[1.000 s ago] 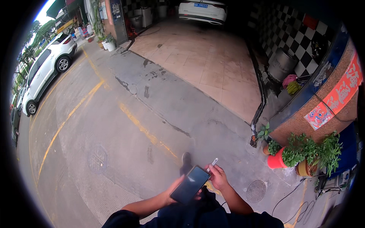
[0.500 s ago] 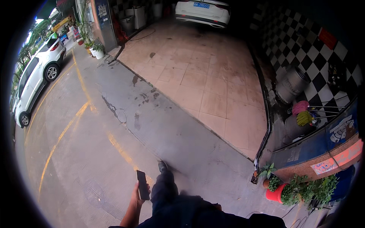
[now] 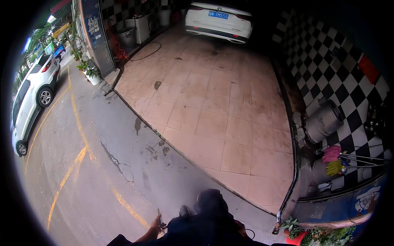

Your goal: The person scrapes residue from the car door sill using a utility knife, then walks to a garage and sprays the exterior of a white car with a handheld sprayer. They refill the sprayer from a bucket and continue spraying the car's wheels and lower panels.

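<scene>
- Your left hand (image 3: 156,224) hangs low at your side, near the bottom edge of the view, its fingers curled round a thin dark phone (image 3: 159,214) held edge-on, so only its narrow side shows.
- Carried upright like that, the phone looks simply taken along, not being read.
- Your right hand is out of view behind your dark clothing; you cannot tell whether it is spread or closed.
- One dark shoe (image 3: 209,199) is forward, at the line where the grey concrete meets the tiled forecourt (image 3: 213,102).
- A white car (image 3: 219,20) stands well ahead at the far end of the tiles, rear toward you; another white car (image 3: 30,102) is parked off to your left beside the yellow road lines (image 3: 78,156).
- To your right, a metal drum (image 3: 324,121) lies tilted against the chequered wall (image 3: 328,69), with pink and yellow mop heads (image 3: 334,160) just below it, likely stowed clear of the driveway.
- Potted plants (image 3: 293,227) sit by the corner near your right foot.
</scene>
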{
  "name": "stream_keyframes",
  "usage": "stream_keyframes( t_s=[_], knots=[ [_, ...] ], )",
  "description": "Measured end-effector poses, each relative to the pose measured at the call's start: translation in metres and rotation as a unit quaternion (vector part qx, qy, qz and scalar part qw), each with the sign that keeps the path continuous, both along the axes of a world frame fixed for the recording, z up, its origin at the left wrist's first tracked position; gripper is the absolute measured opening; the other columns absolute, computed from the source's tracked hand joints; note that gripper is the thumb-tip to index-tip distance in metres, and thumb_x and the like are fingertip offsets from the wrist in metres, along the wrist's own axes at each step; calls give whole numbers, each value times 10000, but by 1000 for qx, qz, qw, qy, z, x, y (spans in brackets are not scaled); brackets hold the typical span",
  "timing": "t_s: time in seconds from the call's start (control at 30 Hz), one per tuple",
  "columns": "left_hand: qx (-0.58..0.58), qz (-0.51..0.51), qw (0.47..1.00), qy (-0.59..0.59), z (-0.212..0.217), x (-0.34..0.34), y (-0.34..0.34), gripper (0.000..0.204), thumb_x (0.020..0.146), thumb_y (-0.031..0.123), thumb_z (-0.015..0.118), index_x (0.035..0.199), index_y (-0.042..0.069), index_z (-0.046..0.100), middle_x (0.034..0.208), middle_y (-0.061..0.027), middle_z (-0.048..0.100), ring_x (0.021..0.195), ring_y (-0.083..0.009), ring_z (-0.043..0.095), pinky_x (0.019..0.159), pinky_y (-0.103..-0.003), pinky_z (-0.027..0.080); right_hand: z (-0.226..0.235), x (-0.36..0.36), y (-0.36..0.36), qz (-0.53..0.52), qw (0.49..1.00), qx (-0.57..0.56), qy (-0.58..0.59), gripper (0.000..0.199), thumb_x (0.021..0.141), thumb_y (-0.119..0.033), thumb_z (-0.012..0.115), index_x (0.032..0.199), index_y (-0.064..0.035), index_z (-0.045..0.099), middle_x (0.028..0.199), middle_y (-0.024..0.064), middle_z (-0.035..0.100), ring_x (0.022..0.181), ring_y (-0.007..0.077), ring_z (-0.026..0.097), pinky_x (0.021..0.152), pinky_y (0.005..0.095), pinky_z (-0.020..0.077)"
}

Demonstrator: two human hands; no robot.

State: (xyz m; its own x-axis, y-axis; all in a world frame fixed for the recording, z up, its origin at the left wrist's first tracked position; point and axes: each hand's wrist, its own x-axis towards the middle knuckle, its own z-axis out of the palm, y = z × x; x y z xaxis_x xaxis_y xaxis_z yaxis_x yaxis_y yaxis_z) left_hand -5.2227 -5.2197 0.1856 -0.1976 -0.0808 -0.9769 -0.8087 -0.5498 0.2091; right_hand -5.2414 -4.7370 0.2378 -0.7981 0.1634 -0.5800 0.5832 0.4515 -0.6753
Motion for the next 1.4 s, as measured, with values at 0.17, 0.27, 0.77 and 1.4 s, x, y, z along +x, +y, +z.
stream_keyframes(
  t_s=[0.17,0.27,0.77,1.4],
  knots=[
    [47,-1,998,53,-14,-216,-21,677,767,525,648,1207,60,426,853,-161,454,668,-294,527,521,-408,476,-29,-188,-2,18,999,15,30,240,827,-192,602,994,-24,634,898,115,666,762,201,657,602,331,525],
    [15,32,999,0,26,-302,-32,689,777,542,627,1210,50,415,826,-149,449,660,-292,524,543,-430,464,-32,-309,-11,68,998,7,14,247,827,-193,602,1004,-23,631,905,118,666,769,204,658,609,331,525],
    [-49,-108,991,54,84,-789,-29,462,825,493,576,1104,124,589,882,-96,555,658,-201,515,570,-319,415,48,-937,-104,160,975,-66,139,284,831,-195,604,1052,-18,615,936,132,665,803,217,660,647,329,528],
    [133,-391,908,73,129,-1397,-209,386,872,453,525,1075,140,625,758,-65,563,507,-148,472,444,-237,361,-16,-1471,-105,26,980,76,181,225,791,-79,613,1007,-15,613,929,146,658,838,280,652,738,351,528]
  ],
)
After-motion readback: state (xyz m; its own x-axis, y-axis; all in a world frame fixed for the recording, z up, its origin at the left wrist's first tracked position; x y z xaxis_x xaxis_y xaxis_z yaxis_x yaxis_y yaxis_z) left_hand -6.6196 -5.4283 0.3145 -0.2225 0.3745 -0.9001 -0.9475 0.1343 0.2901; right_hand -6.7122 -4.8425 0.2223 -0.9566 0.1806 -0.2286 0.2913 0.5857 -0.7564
